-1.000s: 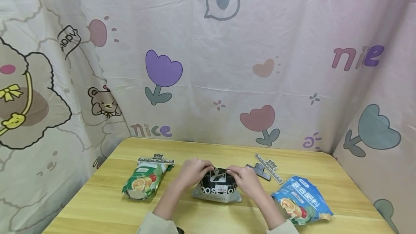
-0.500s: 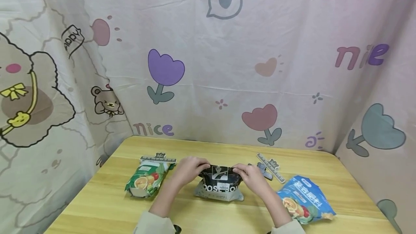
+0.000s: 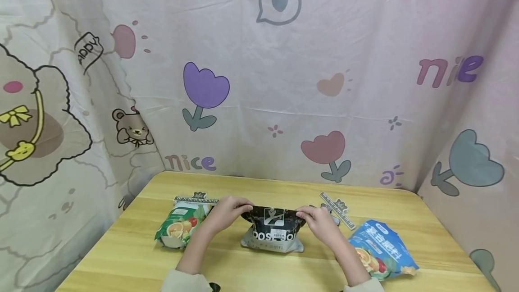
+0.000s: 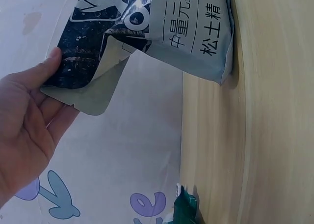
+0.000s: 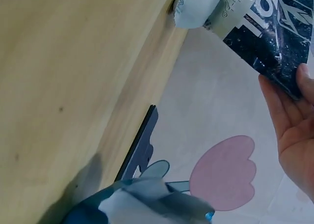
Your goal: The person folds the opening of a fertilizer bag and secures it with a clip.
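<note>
**Black-and-pale bag (image 3: 275, 228) pinched at both top corners by left hand (image 3: 225, 214) and right hand (image 3: 323, 225)**

The bag stands upright on the worktop (image 3: 134, 256), between the two hands and a little below them. Its top edge runs nearly straight from one hand to the other, so neither is plainly nearer. Each hand has a corner between thumb and fingers, thumb on the printed front, fingers behind, with only the film in the gap. Whether the bag's mouth is sealed, I cannot tell.

The relation that seems to matter most: a loose piano-key clip (image 3: 337, 211) lies just beyond the right hand, a dark clip (image 5: 140, 148) near it, partly hidden by that hand in the head view. The right hand is clearly nearer to both.

Outward of the left hand lies a green bag (image 3: 180, 220), a similar clip (image 3: 196, 200) along its top; outward of the right forearm, a blue bag (image 3: 381, 249).
</note>
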A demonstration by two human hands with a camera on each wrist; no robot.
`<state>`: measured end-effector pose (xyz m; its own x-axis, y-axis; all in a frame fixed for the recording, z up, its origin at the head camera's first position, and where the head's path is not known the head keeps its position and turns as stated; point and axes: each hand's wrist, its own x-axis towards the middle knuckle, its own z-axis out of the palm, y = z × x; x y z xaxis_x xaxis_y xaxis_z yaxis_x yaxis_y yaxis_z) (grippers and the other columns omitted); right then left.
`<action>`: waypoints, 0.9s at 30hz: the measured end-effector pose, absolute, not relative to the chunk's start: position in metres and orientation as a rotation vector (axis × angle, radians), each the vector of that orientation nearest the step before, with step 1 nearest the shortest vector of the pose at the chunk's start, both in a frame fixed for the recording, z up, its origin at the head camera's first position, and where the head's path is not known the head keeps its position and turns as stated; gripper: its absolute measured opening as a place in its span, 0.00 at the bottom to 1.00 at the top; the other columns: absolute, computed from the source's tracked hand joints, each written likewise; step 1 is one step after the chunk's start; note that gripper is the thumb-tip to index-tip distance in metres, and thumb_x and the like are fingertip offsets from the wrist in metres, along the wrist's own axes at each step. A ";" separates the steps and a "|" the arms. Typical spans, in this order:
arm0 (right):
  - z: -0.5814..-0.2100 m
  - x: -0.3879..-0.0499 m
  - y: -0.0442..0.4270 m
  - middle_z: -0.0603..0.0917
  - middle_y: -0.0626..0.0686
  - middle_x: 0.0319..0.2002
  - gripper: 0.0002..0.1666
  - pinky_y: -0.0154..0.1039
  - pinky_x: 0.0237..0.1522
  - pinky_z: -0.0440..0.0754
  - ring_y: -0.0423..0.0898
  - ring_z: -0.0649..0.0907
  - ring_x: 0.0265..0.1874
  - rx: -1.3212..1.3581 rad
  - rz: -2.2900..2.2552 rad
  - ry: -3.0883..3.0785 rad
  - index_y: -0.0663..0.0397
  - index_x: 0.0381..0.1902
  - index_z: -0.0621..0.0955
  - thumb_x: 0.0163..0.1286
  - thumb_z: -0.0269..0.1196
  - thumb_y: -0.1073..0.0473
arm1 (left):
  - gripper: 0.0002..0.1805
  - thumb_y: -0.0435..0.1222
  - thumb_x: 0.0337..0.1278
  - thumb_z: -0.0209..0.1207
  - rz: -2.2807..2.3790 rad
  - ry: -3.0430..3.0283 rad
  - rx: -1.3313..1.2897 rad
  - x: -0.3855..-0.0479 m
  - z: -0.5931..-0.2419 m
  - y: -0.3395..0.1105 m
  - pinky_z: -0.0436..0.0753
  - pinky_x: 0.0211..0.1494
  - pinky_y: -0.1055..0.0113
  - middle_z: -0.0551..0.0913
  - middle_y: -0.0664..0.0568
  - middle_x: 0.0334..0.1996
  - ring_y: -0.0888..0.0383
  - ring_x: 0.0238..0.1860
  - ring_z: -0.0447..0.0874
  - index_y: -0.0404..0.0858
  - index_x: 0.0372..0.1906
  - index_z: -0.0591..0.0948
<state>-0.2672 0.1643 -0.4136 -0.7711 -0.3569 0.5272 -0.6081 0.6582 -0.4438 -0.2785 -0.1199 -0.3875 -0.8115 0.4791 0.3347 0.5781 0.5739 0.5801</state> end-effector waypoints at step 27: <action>-0.407 -0.267 0.114 0.84 0.44 0.27 0.08 0.31 0.14 0.66 0.37 0.75 0.16 0.721 0.477 -2.567 0.46 0.35 0.84 0.55 0.68 0.57 | 0.06 0.32 0.39 0.67 -0.179 -2.609 -0.885 -0.280 -0.383 -0.059 0.63 0.16 0.73 0.72 0.63 0.13 0.66 0.14 0.61 0.46 0.19 0.82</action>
<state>-0.2674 0.1144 -0.4074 -0.7726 -0.4072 0.4870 -0.5550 0.8058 -0.2067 -0.2798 -0.0586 -0.3829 -0.7304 0.5603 0.3907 0.6083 0.7937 -0.0010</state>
